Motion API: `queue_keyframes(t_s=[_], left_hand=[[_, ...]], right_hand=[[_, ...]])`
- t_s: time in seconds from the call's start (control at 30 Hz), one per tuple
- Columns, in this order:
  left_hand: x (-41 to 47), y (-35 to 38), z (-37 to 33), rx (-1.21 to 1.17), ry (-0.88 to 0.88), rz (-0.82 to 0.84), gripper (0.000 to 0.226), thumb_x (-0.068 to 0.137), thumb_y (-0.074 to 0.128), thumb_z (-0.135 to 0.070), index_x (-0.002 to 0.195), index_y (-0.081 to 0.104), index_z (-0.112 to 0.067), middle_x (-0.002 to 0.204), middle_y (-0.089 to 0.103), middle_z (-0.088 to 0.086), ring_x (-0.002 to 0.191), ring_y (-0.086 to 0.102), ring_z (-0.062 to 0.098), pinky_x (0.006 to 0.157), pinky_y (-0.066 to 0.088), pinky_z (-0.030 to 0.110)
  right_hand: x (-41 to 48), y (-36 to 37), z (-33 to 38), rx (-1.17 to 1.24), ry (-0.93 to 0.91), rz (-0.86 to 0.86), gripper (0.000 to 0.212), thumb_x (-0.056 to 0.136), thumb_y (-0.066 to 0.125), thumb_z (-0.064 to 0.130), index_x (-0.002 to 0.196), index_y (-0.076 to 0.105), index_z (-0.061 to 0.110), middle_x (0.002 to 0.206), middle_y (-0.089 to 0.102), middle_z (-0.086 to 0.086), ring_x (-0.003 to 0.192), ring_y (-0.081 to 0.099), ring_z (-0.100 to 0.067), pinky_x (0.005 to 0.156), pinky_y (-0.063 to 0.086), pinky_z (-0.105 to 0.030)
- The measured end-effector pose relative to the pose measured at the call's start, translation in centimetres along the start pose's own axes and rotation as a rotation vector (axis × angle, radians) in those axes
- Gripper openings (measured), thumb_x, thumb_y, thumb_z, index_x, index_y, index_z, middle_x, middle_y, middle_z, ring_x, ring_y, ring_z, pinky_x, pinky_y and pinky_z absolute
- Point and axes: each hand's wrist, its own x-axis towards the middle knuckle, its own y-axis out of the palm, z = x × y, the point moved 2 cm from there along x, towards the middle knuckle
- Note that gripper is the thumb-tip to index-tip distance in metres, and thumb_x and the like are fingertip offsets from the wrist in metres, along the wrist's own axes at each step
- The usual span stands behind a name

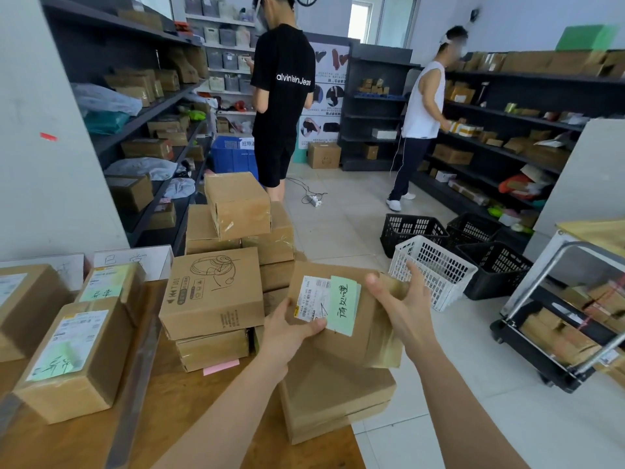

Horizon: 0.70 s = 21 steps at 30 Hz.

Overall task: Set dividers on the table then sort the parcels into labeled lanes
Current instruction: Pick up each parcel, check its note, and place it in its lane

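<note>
Over a flat box [338, 390] at the table [162, 394] edge, L grip [287, 333] & R grip [400, 308] are both clamping a box [360, 338] w/ a green note [342, 304]. Behind it, more boxes [213, 289] are sitting in a pile.

Parcel [367, 333] between left hand [287, 333], right hand [402, 306]

One hand-held parcel [351, 341], three black baskets [414, 230], one white basket [436, 270], one blue crate [231, 159], two white sign cards [135, 260], two bystanders [284, 96], one pink note [221, 366].
</note>
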Motion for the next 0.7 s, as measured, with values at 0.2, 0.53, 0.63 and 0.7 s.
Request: queue_keyframes(t_s=[0.2,0.53,0.63,0.7], left_hand=[[-1.2,0.5,0.0,-0.248,-0.130,-0.067,0.116,0.040,0.095,-0.040,0.139,0.034,-0.028,0.132,0.056,0.004,0.116,0.058,0.026,0.098,0.050,0.050],[-5.3,0.0,-2.7,-0.314,0.043,0.096,0.041,0.095,0.058,-0.036,0.133,0.049,-0.045,0.115,0.069,-0.016,0.108,0.063,0.013,0.093,0.052,0.044],[-6.9,-1.4,-3.1,-0.319,0.128,0.053,0.040,0.096,0.056,-0.031,0.132,0.048,-0.047,0.110,0.069,-0.021,0.100,0.066,0.004,0.072,0.056,0.027],[-8.1,-2.7,-3.4,-0.343,0.165,0.010,0.041,0.095,0.057,-0.027,0.130,0.048,-0.047,0.107,0.070,-0.023,0.094,0.067,-0.002,0.068,0.055,0.021]], right_hand=[[-0.3,0.8,-2.0,0.186,0.086,-0.069,0.052,0.055,0.072,0.066,0.092,0.062,0.030,0.108,0.062,-0.007,0.096,0.061,-0.022,0.084,0.050,-0.042],[-4.2,2.8,-1.7,0.596,0.062,-0.065,0.028,0.084,0.069,0.035,0.090,0.049,0.017,0.081,0.057,0.003,0.070,0.058,-0.009,0.065,0.048,-0.029],[-5.3,3.3,-1.0,0.542,0.007,0.015,0.029,0.078,0.070,0.041,0.083,0.052,0.019,0.073,0.059,0.007,0.072,0.059,-0.014,0.068,0.047,-0.030],[-5.9,3.8,-0.9,0.491,-0.013,0.096,0.033,0.067,0.070,0.052,0.079,0.057,0.024,0.081,0.065,0.002,0.083,0.059,-0.027,0.077,0.047,-0.046]])
